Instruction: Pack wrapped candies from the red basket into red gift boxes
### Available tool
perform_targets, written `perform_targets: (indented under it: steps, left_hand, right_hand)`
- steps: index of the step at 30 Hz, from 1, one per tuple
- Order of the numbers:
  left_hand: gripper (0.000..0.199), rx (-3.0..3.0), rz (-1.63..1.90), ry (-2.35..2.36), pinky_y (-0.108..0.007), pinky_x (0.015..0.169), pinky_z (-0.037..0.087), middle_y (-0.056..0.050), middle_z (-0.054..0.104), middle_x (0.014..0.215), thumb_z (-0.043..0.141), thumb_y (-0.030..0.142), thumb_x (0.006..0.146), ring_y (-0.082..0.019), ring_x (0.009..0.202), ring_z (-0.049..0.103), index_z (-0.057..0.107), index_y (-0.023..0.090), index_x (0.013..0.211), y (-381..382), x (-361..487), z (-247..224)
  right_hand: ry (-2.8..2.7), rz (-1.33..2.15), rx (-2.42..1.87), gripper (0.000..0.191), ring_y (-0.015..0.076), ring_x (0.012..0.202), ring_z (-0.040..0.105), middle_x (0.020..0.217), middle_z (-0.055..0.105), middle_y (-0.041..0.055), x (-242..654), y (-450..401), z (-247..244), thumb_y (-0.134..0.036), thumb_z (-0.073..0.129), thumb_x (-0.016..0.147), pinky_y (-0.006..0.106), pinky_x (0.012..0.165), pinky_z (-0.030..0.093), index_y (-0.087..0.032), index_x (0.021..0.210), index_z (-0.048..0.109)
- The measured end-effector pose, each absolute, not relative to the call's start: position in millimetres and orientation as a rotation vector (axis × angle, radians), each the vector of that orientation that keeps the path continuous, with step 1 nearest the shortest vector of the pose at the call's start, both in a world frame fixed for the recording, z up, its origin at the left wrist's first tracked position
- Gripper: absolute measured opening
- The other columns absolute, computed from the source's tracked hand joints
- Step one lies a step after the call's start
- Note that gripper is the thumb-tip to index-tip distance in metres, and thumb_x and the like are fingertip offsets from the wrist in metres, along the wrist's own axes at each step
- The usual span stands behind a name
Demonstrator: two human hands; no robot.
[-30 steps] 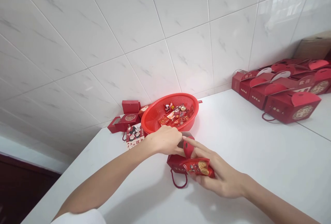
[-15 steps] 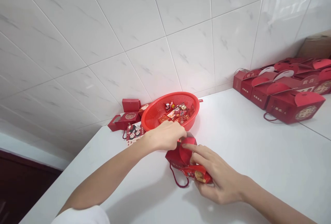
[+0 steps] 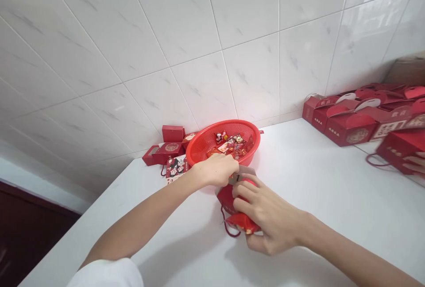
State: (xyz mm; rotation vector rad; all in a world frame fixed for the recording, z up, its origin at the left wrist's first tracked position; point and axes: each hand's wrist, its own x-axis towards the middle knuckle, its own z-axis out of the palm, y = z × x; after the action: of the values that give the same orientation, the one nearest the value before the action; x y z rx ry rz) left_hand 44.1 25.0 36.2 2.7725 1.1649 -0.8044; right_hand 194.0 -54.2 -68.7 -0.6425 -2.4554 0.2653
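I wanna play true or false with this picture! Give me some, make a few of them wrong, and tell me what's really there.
1. The right hand holds a shiny red packet. True.
2. The left hand is flat against the wall. False: it is at the top of the small red box.
3. The basket has nothing in it. False: there are little wrapped packets in it.
4. Another person's fingers show at the right edge of the picture. True.
5. The wall is painted black. False: it is covered with pale tiles.
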Motion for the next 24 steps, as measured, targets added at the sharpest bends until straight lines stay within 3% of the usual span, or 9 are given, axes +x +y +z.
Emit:
perform_targets:
  steps: [5,11,16,21,24]
  left_hand:
    - [0.011,2.744,-0.828,1.318,-0.032,0.056,0.036,-0.010,0.065,0.072,0.056,0.008,0.072,-0.026,0.069,0.064,0.062,0.017,0.068,24.7,50.5,28.1]
    - [0.021,2.757,-0.787,1.271,-0.035,0.063,0.045,-0.010,0.069,0.078,0.058,0.039,0.082,-0.028,0.074,0.066,0.066,0.020,0.086,27.6,60.3,9.0]
    - [0.031,2.511,-0.933,1.126,-0.028,0.056,0.041,-0.004,0.068,0.077,0.069,0.052,0.072,-0.022,0.070,0.063,0.067,0.021,0.076,37.8,53.6,28.9]
    - [0.054,2.398,-0.972,1.008,-0.024,0.059,0.042,0.000,0.071,0.096,0.080,0.047,0.060,-0.020,0.082,0.064,0.070,0.025,0.108,44.4,49.6,38.1]
    - [0.065,2.430,-0.957,1.020,-0.024,0.058,0.042,-0.003,0.071,0.105,0.081,0.047,0.056,-0.022,0.087,0.064,0.069,0.025,0.116,42.4,51.0,35.2]
  right_hand:
    - [-2.303,0.409,-0.799,0.019,0.0194,0.071,0.043,0.080,0.048,0.0019,212.1,-60.1,-56.4,-0.018,0.053,0.067,0.038,0.072,0.043,-0.023,0.077,0.038]
    - [-1.914,1.035,-1.003,0.015,0.0139,0.064,0.042,0.078,0.046,-0.0021,226.4,-49.7,-61.9,-0.029,0.049,0.090,0.029,0.058,0.037,-0.023,0.078,0.041]
    - [-1.757,1.239,-0.928,0.019,0.0134,0.068,0.047,0.086,0.046,-0.0006,224.6,-45.5,-69.8,-0.031,0.052,0.091,0.029,0.061,0.041,-0.020,0.076,0.048]
    - [-1.564,1.426,-0.980,0.019,0.0154,0.065,0.057,0.072,0.057,-0.0013,222.3,-42.8,-77.4,-0.036,0.053,0.093,0.030,0.063,0.047,-0.018,0.088,0.056]
    - [-1.501,1.419,-1.043,0.021,0.0155,0.060,0.058,0.067,0.060,-0.0015,221.1,-40.5,-79.5,-0.038,0.057,0.091,0.029,0.059,0.046,-0.017,0.093,0.058]
